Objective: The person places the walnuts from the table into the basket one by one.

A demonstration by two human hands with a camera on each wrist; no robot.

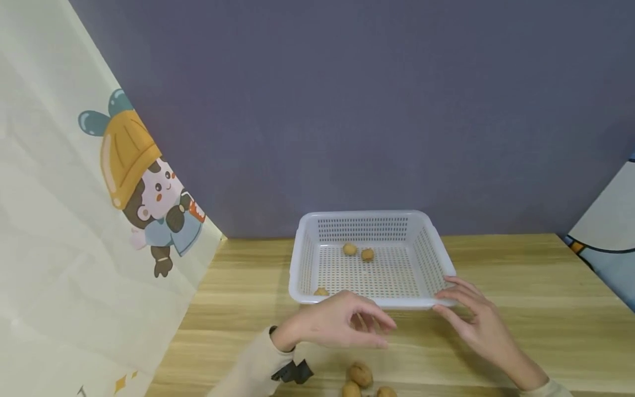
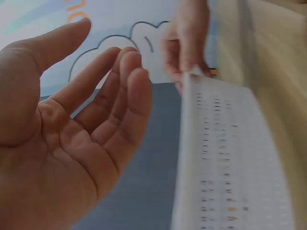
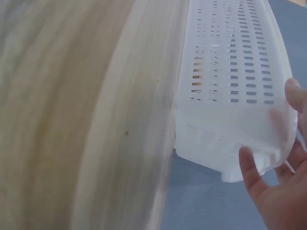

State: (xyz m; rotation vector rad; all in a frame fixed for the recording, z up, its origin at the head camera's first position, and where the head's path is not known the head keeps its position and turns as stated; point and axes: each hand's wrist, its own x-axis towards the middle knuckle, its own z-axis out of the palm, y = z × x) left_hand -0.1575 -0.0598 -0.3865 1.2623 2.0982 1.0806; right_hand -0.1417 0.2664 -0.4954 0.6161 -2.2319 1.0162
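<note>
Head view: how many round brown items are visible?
6 items: two toward the back of the basket, one at its front left, three on the table. The left hand may hide more.

1. A plain, dark grey-purple wall (image 1: 372, 110) stands at twelve o'clock, behind the worktop.
2. A pale, faintly creased panel (image 1: 44, 182) rises at nine o'clock, printed with a cartoon figure (image 1: 163, 187) in a yellow hat; a small orange star (image 1: 120, 383) shows at eight.
3. At three o'clock, a white-and-blue printed panel (image 1: 607, 220) slants inward.
4. The worktop (image 1: 526, 275), yellowish and wood-grained, spreads across six o'clock under soft light.
</note>
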